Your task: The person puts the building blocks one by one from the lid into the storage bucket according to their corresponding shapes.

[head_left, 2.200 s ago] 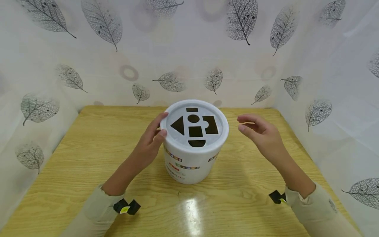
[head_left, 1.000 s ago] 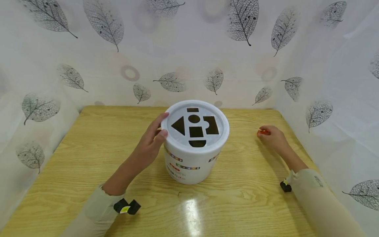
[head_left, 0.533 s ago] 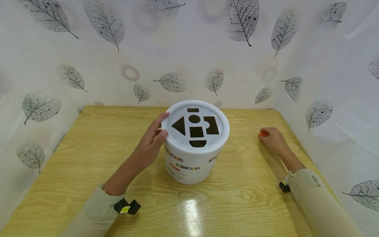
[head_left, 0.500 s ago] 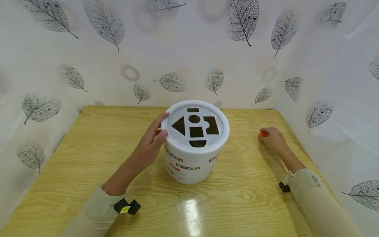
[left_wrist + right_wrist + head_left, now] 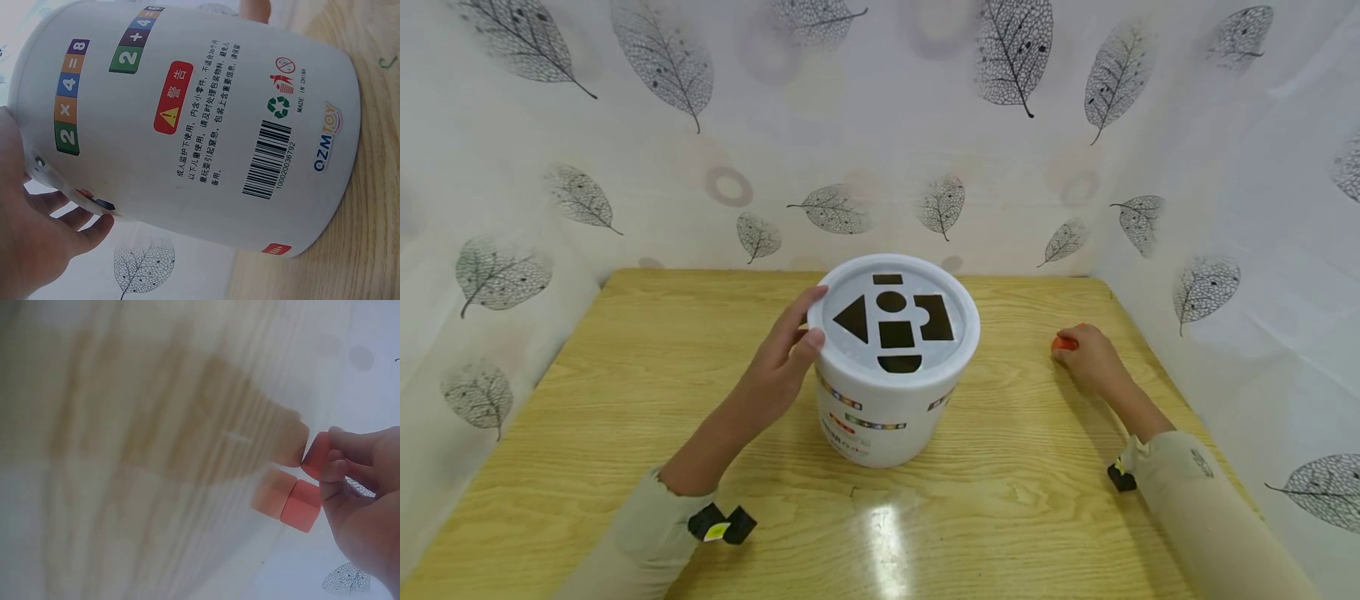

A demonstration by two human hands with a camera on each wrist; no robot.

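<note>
A white toy bucket stands upright mid-table, its lid cut with several shaped holes, including a triangle, a circle and a square. My left hand holds the lid's left rim, thumb on the near side and fingertips farther back. Sums and a barcode are printed on the bucket's wall in the left wrist view. Out to the right, low at the table, my right hand pinches a red block between thumb and fingers. Another red block sits beside it, mostly hidden behind the hand in the head view.
The glossy wooden table mirrors the red blocks in the right wrist view. White leaf-print sheeting rises behind the table and along both sides. The right hand is near the table's right edge.
My right hand has gone from beside the bucket, holding nothing, out right and down to the table, where it now pinches a red block. The left hand and bucket stay put.
</note>
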